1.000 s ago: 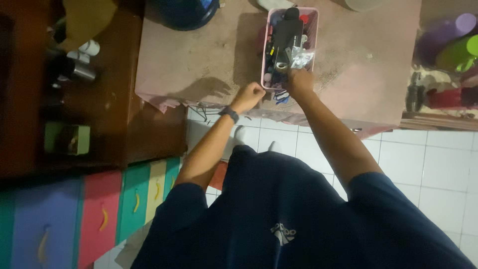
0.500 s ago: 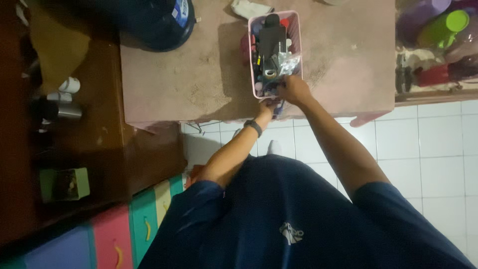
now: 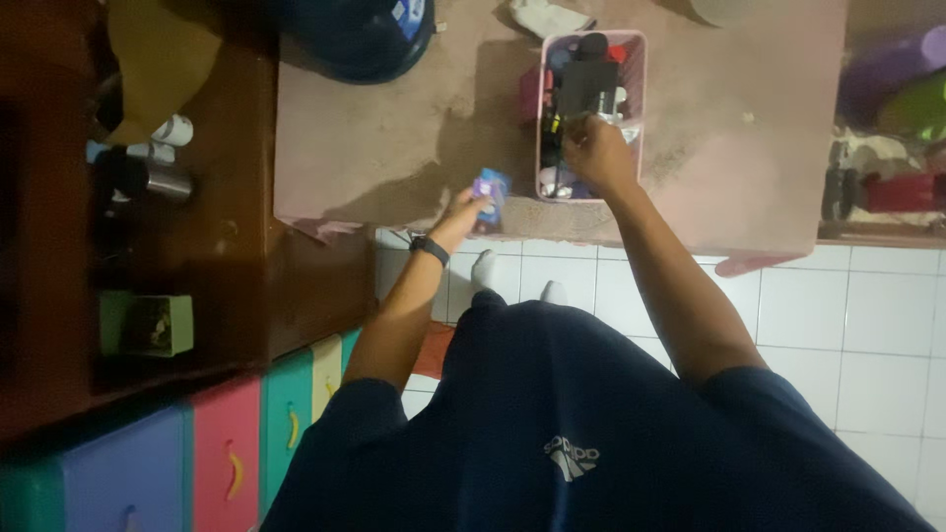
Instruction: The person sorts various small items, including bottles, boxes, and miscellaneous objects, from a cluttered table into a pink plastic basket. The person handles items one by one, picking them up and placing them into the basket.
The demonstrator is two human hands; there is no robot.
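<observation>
My left hand [image 3: 465,212], with a dark band at the wrist, holds a small blue and purple packet [image 3: 490,190] just left of a pink slatted basket [image 3: 636,99] on a pink table [image 3: 394,128]. Over the basket, my right hand [image 3: 596,155] has its fingers closed among the dark bottles and small items inside. What they pinch is too blurred to tell.
A dark blue round container [image 3: 355,34] stands at the table's far left. A brown wooden cabinet [image 3: 197,246] on the left carries a metal cup [image 3: 163,182] and a green box [image 3: 153,325]. Coloured plastic drawers [image 3: 227,453] stand below it. White floor tiles [image 3: 867,315] lie to the right.
My left hand has drawn away from the basket's near end to the left, now with the blue packet in it. My right hand has gone deeper over the basket.
</observation>
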